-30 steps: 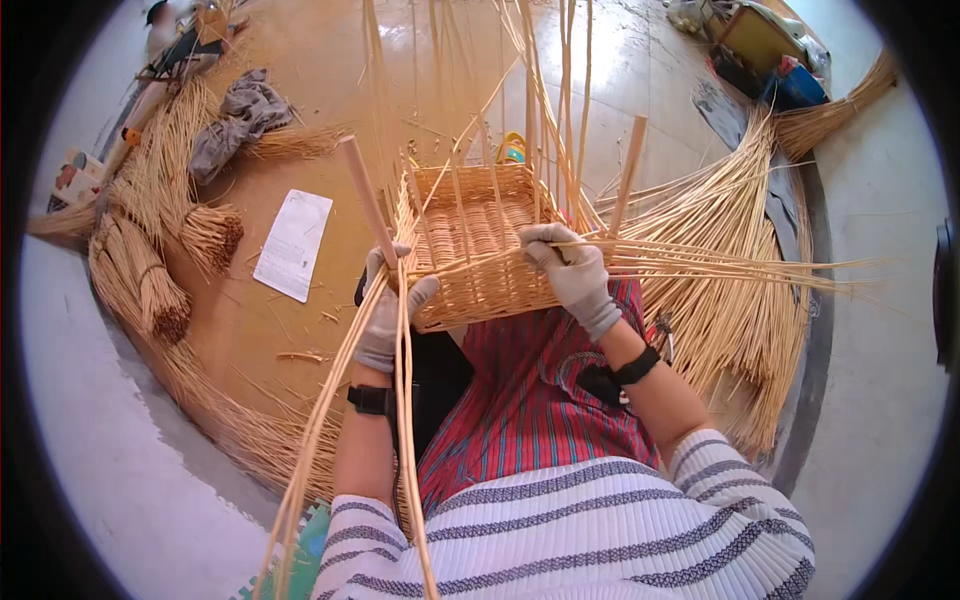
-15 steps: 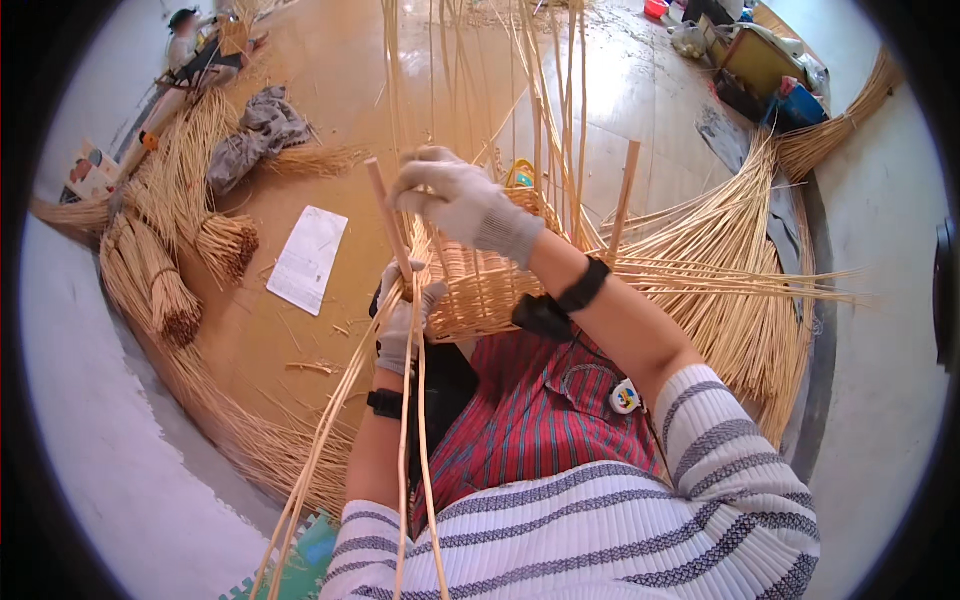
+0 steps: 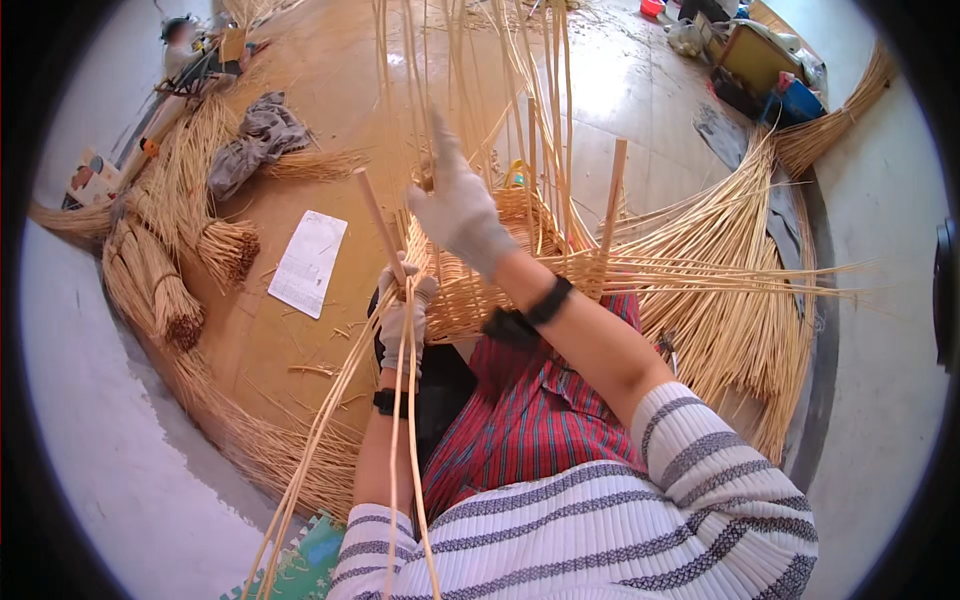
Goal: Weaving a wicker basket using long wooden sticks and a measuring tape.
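My gloved left hand [image 3: 405,310] grips the near left corner of the woven basket [image 3: 470,305], by an upright wooden post [image 3: 370,200] and long loose canes [image 3: 325,420] that run down past my forearm. My gloved right hand [image 3: 455,205] is raised across the basket among its tall upright stakes, to the right of that post; its fingertips are smeared by motion, so what they hold, if anything, cannot be made out. A second post [image 3: 613,205] stands at the right corner, where more canes stick out sideways. My right arm hides part of the basket.
Cane bundles [image 3: 160,280] lie at left with a grey cloth [image 3: 245,145] and a white sheet [image 3: 305,265]. A large cane pile [image 3: 730,320] spreads at right, below a clutter of bags and containers [image 3: 760,65]. A person [image 3: 185,55] sits at the far left.
My right hand has left the basket's right near rim and moved left and up across the basket into the upright stakes. My left hand stays at the left corner.
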A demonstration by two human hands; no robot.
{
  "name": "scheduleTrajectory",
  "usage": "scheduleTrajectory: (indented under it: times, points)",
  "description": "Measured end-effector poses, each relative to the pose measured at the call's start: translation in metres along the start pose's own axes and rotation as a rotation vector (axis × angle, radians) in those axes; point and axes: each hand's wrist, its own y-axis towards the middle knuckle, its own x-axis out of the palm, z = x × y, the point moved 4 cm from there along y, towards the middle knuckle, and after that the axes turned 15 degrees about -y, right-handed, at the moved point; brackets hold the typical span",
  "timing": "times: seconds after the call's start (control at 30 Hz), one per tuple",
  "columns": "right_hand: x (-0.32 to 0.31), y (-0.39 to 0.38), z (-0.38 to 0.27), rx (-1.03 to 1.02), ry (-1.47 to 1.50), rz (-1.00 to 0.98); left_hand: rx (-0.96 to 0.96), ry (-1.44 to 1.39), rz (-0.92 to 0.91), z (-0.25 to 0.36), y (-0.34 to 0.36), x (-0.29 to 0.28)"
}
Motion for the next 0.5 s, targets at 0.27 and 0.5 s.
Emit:
scheduleTrajectory:
  times: [0.27,0.5]
  points:
    - [-0.063,-0.157,0.14,0.605,0.721,-0.108,0.145,0.072,0.219,0.03,-0.035,0.019]
    - [-0.062,-0.173,0.146,0.718,0.825,0.181,0.057,0.461,-0.128,0.052,-0.027,0.09]
